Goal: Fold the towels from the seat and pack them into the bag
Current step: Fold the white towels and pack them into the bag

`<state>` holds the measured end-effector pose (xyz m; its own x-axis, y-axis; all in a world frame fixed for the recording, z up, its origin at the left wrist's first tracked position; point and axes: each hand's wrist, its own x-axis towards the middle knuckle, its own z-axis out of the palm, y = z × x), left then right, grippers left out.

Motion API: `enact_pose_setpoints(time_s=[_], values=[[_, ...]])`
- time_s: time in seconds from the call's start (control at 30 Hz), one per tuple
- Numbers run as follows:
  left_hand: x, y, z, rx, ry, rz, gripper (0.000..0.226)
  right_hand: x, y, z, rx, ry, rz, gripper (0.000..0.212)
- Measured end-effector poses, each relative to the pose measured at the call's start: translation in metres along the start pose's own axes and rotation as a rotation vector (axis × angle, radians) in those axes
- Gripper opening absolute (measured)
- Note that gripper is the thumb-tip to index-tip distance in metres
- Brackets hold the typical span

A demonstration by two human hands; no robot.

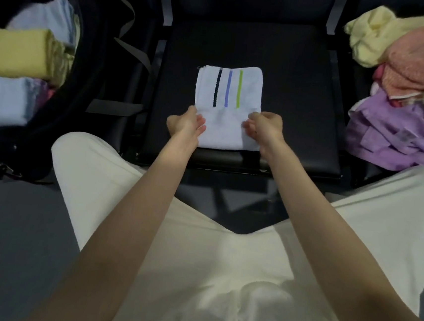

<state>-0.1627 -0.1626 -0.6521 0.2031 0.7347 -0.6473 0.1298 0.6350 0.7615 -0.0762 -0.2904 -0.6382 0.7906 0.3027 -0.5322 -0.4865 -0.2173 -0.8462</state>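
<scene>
Both hands' fingers (201,121) pinch the folded rectangular white terry towel (229,89) with 3 stripes.

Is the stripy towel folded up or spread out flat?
Folded: the striped towel has its near end doubled over, both hands pinching that flap.

Two hands (187,124), one striped towel (229,89), one bag (90,71), three stripes.

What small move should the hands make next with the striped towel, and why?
Probably carry the near flap on over the stripes. Both the left hand and right hand pinch the flap's corners, and the towel on the seat is only partly folded, not yet ready for the bag.
</scene>
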Motion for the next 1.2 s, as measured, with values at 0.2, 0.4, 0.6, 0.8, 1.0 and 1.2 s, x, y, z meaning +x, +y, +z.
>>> enact_pose_setpoints(time_s=[0.2,0.4,0.6,0.8,1.0,1.2], values=[[0.007,-0.005,-0.027,0.556,-0.265,0.485,0.045,0.004,0.013,-0.014,-0.486,-0.096,-0.386,0.035],[0.007,-0.001,-0.059,1.522,-0.535,1.162,0.036,0.005,0.036,-0.04,-1.262,-0.244,-0.846,0.042],[0.02,-0.003,-0.057,1.544,-0.528,1.119,0.042,0.022,0.037,-0.039,-1.469,-0.192,-0.907,0.036],[0.013,-0.003,-0.053,1.555,-0.452,1.172,0.021,0.021,0.031,-0.04,-1.341,-0.187,-0.912,0.017],[-0.027,0.011,-0.068,1.27,-0.48,0.953,0.007,-0.015,0.02,-0.063,-0.888,-0.26,-0.606,0.02],[-0.026,0.031,-0.054,0.922,-0.429,0.782,0.009,-0.016,0.003,-0.054,-0.421,-0.225,-0.409,0.028]])
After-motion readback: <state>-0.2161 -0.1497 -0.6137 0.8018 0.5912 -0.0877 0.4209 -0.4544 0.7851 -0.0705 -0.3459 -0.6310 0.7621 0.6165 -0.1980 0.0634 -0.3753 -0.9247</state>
